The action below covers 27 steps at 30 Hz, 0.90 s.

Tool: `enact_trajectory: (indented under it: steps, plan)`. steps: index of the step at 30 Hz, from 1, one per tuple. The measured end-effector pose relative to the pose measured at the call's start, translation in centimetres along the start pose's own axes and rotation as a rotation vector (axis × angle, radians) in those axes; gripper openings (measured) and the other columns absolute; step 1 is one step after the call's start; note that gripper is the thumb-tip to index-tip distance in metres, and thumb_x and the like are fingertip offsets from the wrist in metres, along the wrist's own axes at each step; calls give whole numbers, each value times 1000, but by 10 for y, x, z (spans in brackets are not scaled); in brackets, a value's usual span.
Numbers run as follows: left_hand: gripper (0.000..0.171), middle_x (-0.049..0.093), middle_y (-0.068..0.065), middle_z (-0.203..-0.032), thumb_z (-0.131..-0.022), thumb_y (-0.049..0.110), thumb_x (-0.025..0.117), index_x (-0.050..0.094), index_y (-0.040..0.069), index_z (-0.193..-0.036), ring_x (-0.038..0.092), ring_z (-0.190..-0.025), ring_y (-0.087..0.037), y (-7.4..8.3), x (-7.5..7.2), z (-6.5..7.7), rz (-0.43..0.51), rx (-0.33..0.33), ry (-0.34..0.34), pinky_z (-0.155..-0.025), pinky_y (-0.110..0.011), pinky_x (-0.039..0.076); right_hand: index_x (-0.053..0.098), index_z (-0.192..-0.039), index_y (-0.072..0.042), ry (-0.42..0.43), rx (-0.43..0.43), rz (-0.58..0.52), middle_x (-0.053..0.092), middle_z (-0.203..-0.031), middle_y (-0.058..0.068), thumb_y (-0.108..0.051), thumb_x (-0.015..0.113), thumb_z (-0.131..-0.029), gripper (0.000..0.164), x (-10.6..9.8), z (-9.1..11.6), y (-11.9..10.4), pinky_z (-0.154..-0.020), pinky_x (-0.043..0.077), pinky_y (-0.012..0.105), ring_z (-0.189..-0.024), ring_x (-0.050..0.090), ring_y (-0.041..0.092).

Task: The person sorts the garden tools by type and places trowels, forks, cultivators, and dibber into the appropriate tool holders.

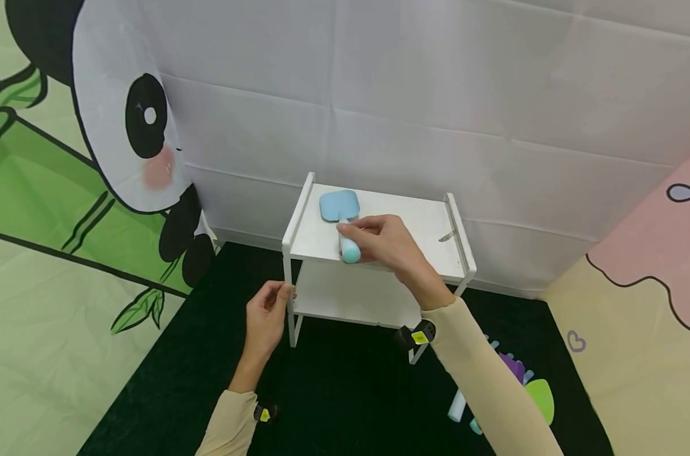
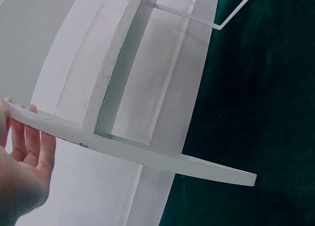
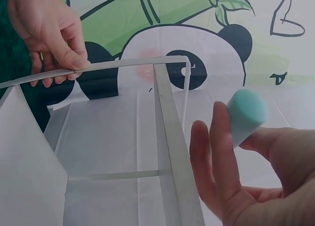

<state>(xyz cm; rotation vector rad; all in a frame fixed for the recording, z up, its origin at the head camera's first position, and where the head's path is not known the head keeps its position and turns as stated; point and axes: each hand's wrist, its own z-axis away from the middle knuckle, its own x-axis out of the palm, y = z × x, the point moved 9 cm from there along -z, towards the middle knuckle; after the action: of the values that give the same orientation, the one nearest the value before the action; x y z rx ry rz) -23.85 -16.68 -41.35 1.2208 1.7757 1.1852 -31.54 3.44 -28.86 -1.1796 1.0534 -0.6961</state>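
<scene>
My right hand (image 1: 387, 244) holds a light blue toy shovel (image 1: 339, 206) by its handle, over the top of a white two-tier shelf (image 1: 402, 221). The shovel's flat, rounded blade points toward the back wall and overlaps the shelf top's left half in the head view. In the right wrist view, the handle's teal round end (image 3: 247, 110) sticks out between thumb and fingers. Lower and to the left, my left hand (image 1: 267, 313) pinches the shelf's front left leg (image 2: 142, 152), thumb on one side and fingertips on the other.
Toys lie on the dark green floor (image 1: 345, 392) by the right sleeve: a purple piece (image 1: 512, 366), a lime green piece (image 1: 541, 398) and a white handle (image 1: 457, 406), partly hidden by the arm. A white cloth wall (image 1: 407, 145) stands behind; panda-printed cloth (image 1: 122, 139) hangs left.
</scene>
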Motion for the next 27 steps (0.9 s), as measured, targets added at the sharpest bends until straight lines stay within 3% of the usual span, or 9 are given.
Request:
enact_trajectory:
  steps: [7,16,27]
  plan:
    - [24,63,-25,-97,-97,19,55,61,-3,-100,61,-91,-37,-2,1,0,-1,2,3,-82,-18,49,65,-110,-3,9,-14,-22,64,-106,11,-34,70,-87,39,5,-5,-4,-67,57,36,-76,68,24]
    - [23,63,-24,-97,-97,19,55,61,-3,-99,61,-90,-35,-4,0,-2,5,-1,17,-81,-19,50,62,-114,-1,27,-61,49,64,-105,10,-30,69,-87,40,9,-16,-11,-61,57,35,-73,68,22]
    - [23,63,-26,-98,-97,19,55,61,-4,-99,62,-91,-33,-6,5,-4,4,-7,29,-83,-20,50,58,-114,2,106,-125,142,61,-104,11,-28,69,-88,42,12,-30,-14,-54,56,30,-63,68,18]
